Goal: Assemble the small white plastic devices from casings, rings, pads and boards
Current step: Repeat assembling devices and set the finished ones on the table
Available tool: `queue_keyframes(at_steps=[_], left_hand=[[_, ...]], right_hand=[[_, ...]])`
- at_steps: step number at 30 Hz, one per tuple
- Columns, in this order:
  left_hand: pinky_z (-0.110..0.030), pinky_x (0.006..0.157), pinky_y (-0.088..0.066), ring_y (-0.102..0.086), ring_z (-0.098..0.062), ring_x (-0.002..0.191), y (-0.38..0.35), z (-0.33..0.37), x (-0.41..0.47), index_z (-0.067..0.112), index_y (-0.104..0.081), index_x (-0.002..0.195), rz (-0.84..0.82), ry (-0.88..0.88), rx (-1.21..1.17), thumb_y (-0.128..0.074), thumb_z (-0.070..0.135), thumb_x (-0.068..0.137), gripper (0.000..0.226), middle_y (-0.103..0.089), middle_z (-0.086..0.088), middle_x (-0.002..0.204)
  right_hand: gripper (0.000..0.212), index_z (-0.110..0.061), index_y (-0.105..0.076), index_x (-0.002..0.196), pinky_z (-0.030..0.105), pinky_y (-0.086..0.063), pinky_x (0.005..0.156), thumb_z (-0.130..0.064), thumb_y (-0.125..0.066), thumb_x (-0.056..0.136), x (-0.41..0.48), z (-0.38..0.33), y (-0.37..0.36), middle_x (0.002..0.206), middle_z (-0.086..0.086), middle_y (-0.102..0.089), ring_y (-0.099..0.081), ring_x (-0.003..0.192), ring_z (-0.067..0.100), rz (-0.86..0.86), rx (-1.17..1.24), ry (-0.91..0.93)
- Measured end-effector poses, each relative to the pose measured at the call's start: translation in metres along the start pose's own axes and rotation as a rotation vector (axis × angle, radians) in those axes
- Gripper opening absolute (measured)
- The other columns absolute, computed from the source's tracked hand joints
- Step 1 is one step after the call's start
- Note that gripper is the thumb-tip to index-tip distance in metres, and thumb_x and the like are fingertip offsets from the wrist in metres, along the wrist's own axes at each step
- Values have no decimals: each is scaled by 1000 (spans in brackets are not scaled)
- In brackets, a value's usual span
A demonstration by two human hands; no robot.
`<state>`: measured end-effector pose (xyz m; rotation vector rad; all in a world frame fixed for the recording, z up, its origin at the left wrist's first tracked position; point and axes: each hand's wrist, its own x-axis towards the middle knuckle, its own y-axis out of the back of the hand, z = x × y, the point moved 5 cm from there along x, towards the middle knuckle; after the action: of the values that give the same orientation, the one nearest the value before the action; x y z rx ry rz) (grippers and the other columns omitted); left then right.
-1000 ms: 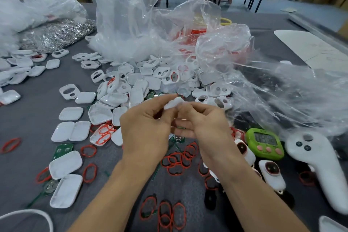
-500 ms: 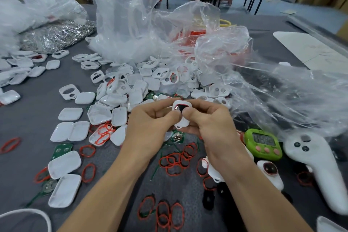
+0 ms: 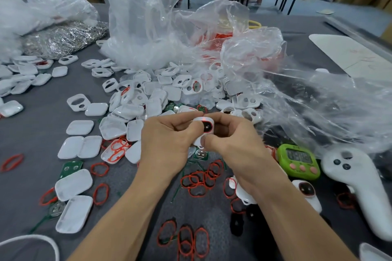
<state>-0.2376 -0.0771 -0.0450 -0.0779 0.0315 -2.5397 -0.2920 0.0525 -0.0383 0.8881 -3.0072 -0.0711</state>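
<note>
- Since a second ago you have turned the device over. Then only a plain white edge showed above your fingers; now its face, with the dark red-rimmed window, looks up at you.
- Your left hand pinches the device's left side, with the thumb on the front and the curled fingers behind it.
- Your right hand pinches the right side. Its thumb presses on the lower end of the face, and the other fingers curl over the top edge.
- You hold the device in the air above the table, just in front of the heap of casings and over a green board.
- Red rings lie scattered below your wrists, with more near the bottom edge.
- Plain white covers lie to the left, singly and in pairs; one holds a few rings.
- Right of your right forearm lie a second device, a green timer and a white controller. The timer is just beside the controller.
- Crumpled clear bags stand behind the heap and spread to the right.
</note>
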Motion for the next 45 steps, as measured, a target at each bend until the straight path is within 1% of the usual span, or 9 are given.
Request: queue_keyframes(at_steps=[9,14,17,20,24,28,32,38,45], left_hand=[[-27,74,-61,-77,-17,90,-6,-1,-3,28,-84,92,-128,25,-45,-64,23,77,25,-81,-1,93],[-47,82,-63,-77,-23,89,3,0,-1,30,-84,88,-36,-31,9,-57,23,78,29,-81,0,88],[-28,69,-62,-77,-15,90,10,1,-2,35,-83,84,81,-68,55,-54,21,81,33,-80,6,85],[-19,67,-58,-74,-3,81,11,6,-8,45,-80,80,126,-117,185,-53,32,78,29,-77,20,81],[-21,90,-55,-68,8,92,8,9,-14,40,-79,103,120,-140,396,-55,39,81,33,-75,29,95],[-23,94,-44,-62,-2,102,9,6,-13,38,-43,152,47,-183,589,-52,18,94,62,-61,29,120],[-38,85,-49,-63,-20,93,18,-4,-6,40,-5,162,22,-80,627,-50,3,95,88,-63,7,128],[-36,93,-44,-62,-28,117,28,-8,1,32,-21,161,-25,-108,746,-62,14,95,80,-66,0,131],[-23,78,-44,-68,-8,92,49,-1,14,40,-69,122,203,-172,630,-69,10,83,50,-76,16,93]], right_hand=[[41,-21,-78,83,16,-50,61,18,-67,78,4,4,5,72,-6,-74,-65,65,5,122,16,-46],[36,-21,-77,99,20,-54,64,11,-67,86,-1,-14,6,86,5,-79,-67,74,11,16,-35,-76],[39,-19,-71,108,31,-50,55,12,-63,86,-16,-29,34,75,6,-72,-58,64,22,19,-110,-124],[38,-34,-62,100,36,-45,57,-1,-65,82,-44,-40,72,63,-5,-66,-55,53,18,91,-507,-101],[24,-40,-70,90,16,-51,64,-18,-72,81,-69,-40,84,74,-15,-72,-65,68,2,145,-942,-121],[25,-34,-77,102,24,-51,81,-18,-72,83,-80,-50,91,84,-17,-70,-66,86,10,345,-1061,-68],[28,-35,-79,100,18,-47,77,-16,-70,82,-63,-63,70,71,-26,-60,-59,71,-6,324,-1028,17],[42,-28,-71,125,35,-52,100,-9,-63,88,14,-37,-2,129,2,-69,-63,116,23,-60,-1188,-20],[27,-21,-77,106,36,-57,91,-10,-74,82,46,-23,-17,110,4,-74,-68,102,24,-123,-1280,-1]])
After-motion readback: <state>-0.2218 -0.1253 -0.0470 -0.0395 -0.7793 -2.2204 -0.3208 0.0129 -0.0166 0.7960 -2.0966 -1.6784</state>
